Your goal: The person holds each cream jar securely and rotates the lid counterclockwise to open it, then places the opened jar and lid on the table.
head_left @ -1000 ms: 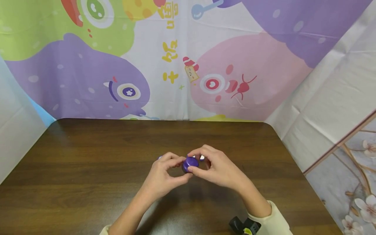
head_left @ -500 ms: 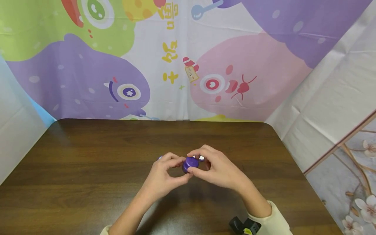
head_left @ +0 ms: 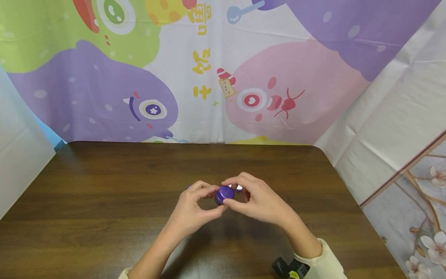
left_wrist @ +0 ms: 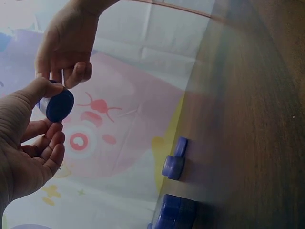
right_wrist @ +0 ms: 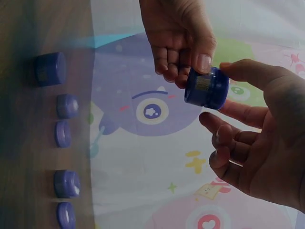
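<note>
A small purple screw-top jar (head_left: 225,195) is held up between both hands over the table. My left hand (head_left: 193,211) pinches its labelled lower part between thumb and fingers, as the right wrist view shows with the jar (right_wrist: 202,89) nearly on its side. My right hand (head_left: 256,199) grips the lid end with thumb and fingertips. In the left wrist view the round flat end of the jar (left_wrist: 60,105) faces the camera. Lid and body sit together with a narrow groove between them.
On the brown table (head_left: 122,186) behind the hands stand more purple pieces, mostly hidden in the head view. The right wrist view has a larger jar (right_wrist: 50,69), smaller jars (right_wrist: 66,183) and flat round lids (right_wrist: 63,133) in a row. A printed curtain (head_left: 195,116) hangs behind.
The jar has shifted very slightly left and turned a little between the fingers. Both hands keep nearly the same place and grip.
</note>
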Tool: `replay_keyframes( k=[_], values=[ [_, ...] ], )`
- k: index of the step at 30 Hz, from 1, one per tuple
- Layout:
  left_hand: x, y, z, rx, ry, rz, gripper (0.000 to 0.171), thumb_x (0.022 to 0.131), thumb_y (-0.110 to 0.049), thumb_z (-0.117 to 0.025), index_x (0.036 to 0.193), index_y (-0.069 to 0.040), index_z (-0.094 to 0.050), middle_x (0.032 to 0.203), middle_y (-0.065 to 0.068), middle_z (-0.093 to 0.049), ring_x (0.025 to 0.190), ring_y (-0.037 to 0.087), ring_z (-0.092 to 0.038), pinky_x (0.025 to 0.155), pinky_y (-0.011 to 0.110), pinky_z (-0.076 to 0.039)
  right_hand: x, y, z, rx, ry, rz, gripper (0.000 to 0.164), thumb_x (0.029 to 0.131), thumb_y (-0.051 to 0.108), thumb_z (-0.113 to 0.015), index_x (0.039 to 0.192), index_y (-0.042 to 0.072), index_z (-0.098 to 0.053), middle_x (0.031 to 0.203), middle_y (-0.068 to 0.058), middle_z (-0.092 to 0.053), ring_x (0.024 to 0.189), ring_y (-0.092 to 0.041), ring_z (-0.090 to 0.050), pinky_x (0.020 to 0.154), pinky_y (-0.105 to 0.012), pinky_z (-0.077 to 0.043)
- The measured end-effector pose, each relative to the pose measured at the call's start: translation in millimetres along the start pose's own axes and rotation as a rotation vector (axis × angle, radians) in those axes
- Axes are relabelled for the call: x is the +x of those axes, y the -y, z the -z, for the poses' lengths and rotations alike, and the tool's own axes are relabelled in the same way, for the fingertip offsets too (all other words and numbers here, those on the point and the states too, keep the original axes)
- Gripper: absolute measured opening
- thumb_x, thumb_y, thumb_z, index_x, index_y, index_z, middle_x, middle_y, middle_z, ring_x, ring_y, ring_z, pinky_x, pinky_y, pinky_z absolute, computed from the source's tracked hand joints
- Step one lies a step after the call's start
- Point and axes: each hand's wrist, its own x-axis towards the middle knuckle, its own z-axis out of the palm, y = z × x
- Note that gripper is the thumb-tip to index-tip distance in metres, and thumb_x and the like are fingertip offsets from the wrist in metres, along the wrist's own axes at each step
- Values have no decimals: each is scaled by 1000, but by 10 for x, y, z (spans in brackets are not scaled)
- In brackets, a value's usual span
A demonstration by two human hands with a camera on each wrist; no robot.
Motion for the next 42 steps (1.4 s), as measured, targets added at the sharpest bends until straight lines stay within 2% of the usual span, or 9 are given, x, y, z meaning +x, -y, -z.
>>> replay_keyframes(
  k=[5,13,17,20,24,27,31,37,42],
  values=[
    [-2,11,-15,1,-2,-14,33,71,-17,-80,102,-13,-72,93,-7,-63,88,13,-60,79,34,-52,-10,-9,11,16,44,39,42,81,16,-68,121,20,-58,100,6,-55,62,-13,-49,53,-18,-42],
    [13,-1,-27,5,5,7,34,71,-19,-80,103,-13,-71,94,-8,-62,90,16,-61,80,33,-52,-24,-11,34,8,14,-14,42,81,33,-72,120,21,-59,94,9,-55,61,-4,-45,52,-18,-41],
    [10,-7,-26,6,14,17,36,70,-22,-81,104,-13,-71,95,-10,-61,90,12,-60,81,36,-52,-23,-17,36,11,29,15,36,82,25,-71,117,21,-61,94,8,-56,60,-4,-44,52,-18,-41],
    [9,-6,-23,14,10,9,35,70,-22,-81,103,-13,-71,95,-10,-62,90,9,-59,81,34,-52,-24,-12,38,30,48,34,46,81,19,-70,125,21,-56,97,5,-55,60,-5,-45,52,-18,-42],
    [11,-7,-18,19,11,7,34,71,-22,-81,102,-13,-71,94,-9,-62,90,11,-60,81,32,-53,-17,-6,38,47,46,2,57,82,25,-71,134,24,-48,99,5,-54,61,-5,-45,52,-18,-42],
    [10,-11,-17,12,17,21,34,71,-22,-81,102,-13,-71,94,-9,-61,90,11,-60,81,33,-53,-11,-9,37,28,31,-8,50,82,30,-71,128,22,-54,98,6,-55,61,-5,-45,52,-18,-41],
    [7,-9,-28,14,15,22,35,71,-21,-81,103,-13,-71,94,-9,-62,90,9,-59,81,35,-53,-14,-6,42,11,38,31,34,83,22,-69,117,19,-61,98,6,-57,62,-10,-48,53,-17,-42],
    [9,2,-39,35,-3,-1,33,71,-21,-80,102,-15,-72,92,-9,-62,88,8,-59,80,34,-52,-9,6,44,45,46,89,39,82,18,-69,120,18,-59,106,4,-57,65,-10,-49,55,-18,-44],
    [11,0,-39,43,3,14,34,71,-21,-80,103,-15,-72,93,-9,-62,88,8,-59,80,31,-52,-17,6,48,35,20,23,38,82,28,-72,117,18,-61,101,6,-57,62,-5,-46,53,-18,-43]
  ],
)
